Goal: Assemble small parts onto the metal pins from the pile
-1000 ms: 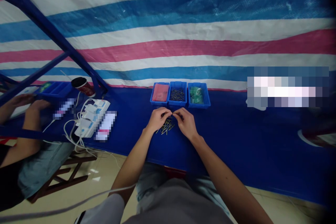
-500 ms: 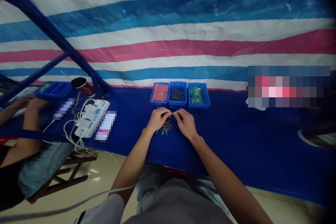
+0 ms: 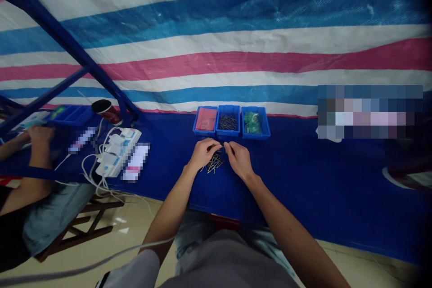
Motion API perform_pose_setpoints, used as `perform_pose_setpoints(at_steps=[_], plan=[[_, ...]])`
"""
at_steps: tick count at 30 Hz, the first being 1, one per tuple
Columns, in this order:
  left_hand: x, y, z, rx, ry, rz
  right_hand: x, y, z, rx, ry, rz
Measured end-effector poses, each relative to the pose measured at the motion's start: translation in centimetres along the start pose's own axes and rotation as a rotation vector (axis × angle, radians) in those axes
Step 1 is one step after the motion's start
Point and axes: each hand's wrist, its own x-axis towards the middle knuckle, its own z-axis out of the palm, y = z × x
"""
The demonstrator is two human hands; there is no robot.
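Note:
My left hand [image 3: 203, 153] is closed in a pinch above the left side of a pile of thin, screw-like metal pieces [image 3: 213, 165]. Close by on the right, my right hand [image 3: 239, 157] pinches too, its fingertips almost meeting the left ones. Whatever lies between the fingertips is too small to make out. Behind the hands stand three blue bins in a row: one with pink packets [image 3: 206, 119], one with dark screw-like pieces [image 3: 228, 122], and one with green-printed clear bags [image 3: 252, 122].
On the blue table [image 3: 290, 175], a white power strip [image 3: 118, 150] with cables and a blurred-out phone [image 3: 135, 162] lie to the left. A dark red cup [image 3: 107, 111] stands near a blue metal frame [image 3: 64, 38]. Further left, another person's hand [image 3: 41, 135] is at work.
My right hand's fingers have shifted slightly, while my left hand stays nearly still. The other person's hands at the left have moved a little.

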Motion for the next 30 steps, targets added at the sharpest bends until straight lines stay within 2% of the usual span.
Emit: perform_pose_setpoints(at_steps=[4, 8, 13, 30], plan=[[-0.04, -0.1, -0.06, 0.007, -0.002, -0.014, 0.05, -0.07, -0.18, 0.077, 0.008, 0.022], [-0.06, -0.23, -0.08, 0.011, 0.001, -0.018, -0.02, 0.11, -0.03, 0.161, -0.04, 0.032], [-0.03, -0.24, -0.09, 0.022, -0.006, -0.006, -0.03, 0.34, 0.25, 0.166, -0.062, -0.016], [-0.1, -0.21, -0.01, 0.018, -0.011, -0.008, -0.02, 0.45, 0.26, 0.108, -0.057, 0.01]])
